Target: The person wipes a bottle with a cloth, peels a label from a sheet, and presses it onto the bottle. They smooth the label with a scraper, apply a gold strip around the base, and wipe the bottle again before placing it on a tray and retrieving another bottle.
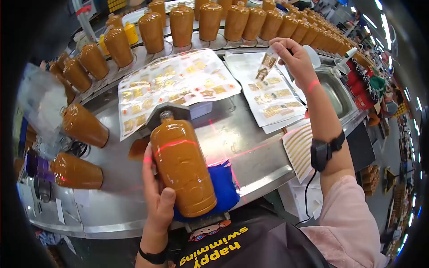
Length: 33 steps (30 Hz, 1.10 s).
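A glossy brown bottle (183, 169) leans back on a blue cloth (227, 190), its neck resting at a dark angular support (181, 110). My left hand (158, 201) is wrapped along the bottle's left side, thumb on the front. Up at the right, my right hand (290, 53) pinches a clear decal with gold print (267, 64) by its upper end. Below that decal lies a stack of white decal sheets (270, 98) with gold designs. A red laser line crosses the bottle's shoulder and my right wrist.
A large printed decal sheet (196, 76) covers the back of the steel table (241, 154). Behind it stands a row of brown bottles (210, 22). Two more bottles, one being this one (78, 172), lie tilted at left. A sink (335, 96) and striped sheet (298, 149) are at right.
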Available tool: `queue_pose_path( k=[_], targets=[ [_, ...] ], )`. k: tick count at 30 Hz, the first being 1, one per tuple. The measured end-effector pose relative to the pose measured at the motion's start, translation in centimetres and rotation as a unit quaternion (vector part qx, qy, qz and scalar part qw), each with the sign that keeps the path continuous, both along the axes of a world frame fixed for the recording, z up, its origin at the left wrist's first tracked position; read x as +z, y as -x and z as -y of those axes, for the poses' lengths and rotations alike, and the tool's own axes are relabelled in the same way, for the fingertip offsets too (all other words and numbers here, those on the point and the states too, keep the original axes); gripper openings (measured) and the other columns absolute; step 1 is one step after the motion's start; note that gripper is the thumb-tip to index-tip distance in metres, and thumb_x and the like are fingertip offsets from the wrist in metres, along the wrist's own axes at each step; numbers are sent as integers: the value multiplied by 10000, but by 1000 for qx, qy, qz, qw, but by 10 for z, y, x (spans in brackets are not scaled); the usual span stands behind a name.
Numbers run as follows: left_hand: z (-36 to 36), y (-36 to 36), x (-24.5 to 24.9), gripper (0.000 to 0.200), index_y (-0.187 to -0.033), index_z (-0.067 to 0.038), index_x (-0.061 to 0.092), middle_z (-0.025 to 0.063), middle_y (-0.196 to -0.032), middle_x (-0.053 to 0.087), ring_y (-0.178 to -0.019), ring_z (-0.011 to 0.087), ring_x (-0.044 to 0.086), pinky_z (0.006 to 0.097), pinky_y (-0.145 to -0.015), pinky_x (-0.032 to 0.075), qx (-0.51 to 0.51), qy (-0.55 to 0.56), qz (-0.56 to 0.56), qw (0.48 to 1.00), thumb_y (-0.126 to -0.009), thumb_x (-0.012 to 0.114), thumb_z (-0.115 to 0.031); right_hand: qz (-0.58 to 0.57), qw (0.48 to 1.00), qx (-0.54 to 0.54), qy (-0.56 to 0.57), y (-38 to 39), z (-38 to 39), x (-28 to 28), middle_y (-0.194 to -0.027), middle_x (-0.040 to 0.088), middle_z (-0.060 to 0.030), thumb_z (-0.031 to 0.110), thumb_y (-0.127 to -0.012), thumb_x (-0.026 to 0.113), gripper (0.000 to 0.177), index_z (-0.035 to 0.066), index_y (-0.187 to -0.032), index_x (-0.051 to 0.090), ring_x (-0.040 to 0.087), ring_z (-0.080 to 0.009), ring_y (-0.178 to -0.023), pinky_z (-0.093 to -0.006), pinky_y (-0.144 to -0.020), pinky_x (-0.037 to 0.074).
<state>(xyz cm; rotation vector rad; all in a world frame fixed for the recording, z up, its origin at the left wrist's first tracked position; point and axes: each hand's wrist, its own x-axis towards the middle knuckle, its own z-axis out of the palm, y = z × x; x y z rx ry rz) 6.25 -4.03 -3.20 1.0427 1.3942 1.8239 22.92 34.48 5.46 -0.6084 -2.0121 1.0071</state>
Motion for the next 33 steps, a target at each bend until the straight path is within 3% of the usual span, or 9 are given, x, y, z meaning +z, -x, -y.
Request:
queue_pose_path(
  k=[2,7,8,9,11,14,21,28,33],
  targets=[
    [-1,0,0,1049,-1524,24,80,179,-1525,268,-1376,269,348,388,-1119,307,5,14,-17,1000,-868,591,-615,16,997,-77,-13,-14,-49,-21,-981,663,-59,292,-917,679,250,43,-903,664,581,-158,-850,-294,-783,471],
    [-4,-7,6,1079,-1524,21,74,184,-1520,269,-1373,272,351,394,-1118,309,27,39,-4,999,-845,616,-620,277,910,-211,-225,-25,-173,-117,-930,643,-205,425,-848,675,382,48,-910,699,621,-353,-918,-441,-849,476],
    [-5,-8,7,1089,-1524,20,70,185,-1519,269,-1374,272,351,396,-1118,309,33,45,-1,998,-839,622,-622,402,867,-222,-194,-20,-179,-127,-1006,642,-184,431,-860,636,380,71,-959,711,609,-377,-997,-484,-880,471],
    [-5,-8,7,1099,-1525,19,66,185,-1518,269,-1374,273,350,397,-1118,308,40,51,1,998,-832,628,-625,444,849,-233,-168,-19,-186,-146,-1133,614,-144,414,-872,618,358,89,-993,705,572,-371,-1068,-511,-893,468],
    [-5,-9,8,1110,-1525,17,62,184,-1519,266,-1374,273,349,396,-1117,308,44,59,5,997,-826,633,-629,471,817,-290,-162,-12,-154,-136,-1203,577,-102,390,-866,624,327,119,-1033,699,531,-356,-1130,-532,-912,458],
    [-3,-8,6,1105,-1528,11,64,183,-1516,269,-1371,271,351,393,-1113,311,45,60,8,997,-828,633,-626,438,812,-254,-291,-20,-156,-132,-1171,575,-82,358,-873,623,281,120,-1007,690,522,-332,-1138,-522,-924,451],
    [-2,-8,5,1023,-1531,3,88,180,-1481,333,-1339,264,394,385,-1093,333,39,35,-9,999,-868,613,-573,211,920,-53,-325,-10,-25,-34,-1060,590,-116,213,-876,665,168,49,-888,628,531,-329,-1067,-429,-893,454],
    [3,-1,6,694,-1515,36,126,196,-1478,348,-1349,245,391,364,-1106,323,-31,-9,37,999,-1008,468,-291,89,948,205,-228,6,133,49,-1070,602,-115,143,-907,648,168,27,-836,550,567,-214,-1027,-314,-835,436],
    [4,-2,3,655,-1491,88,152,212,-1501,321,-1387,249,339,353,-1134,274,16,-28,28,999,-1031,430,-287,14,944,286,-166,38,186,42,-1048,606,-113,132,-910,648,162,30,-826,554,559,-170,-929,-298,-794,434]
  ],
)
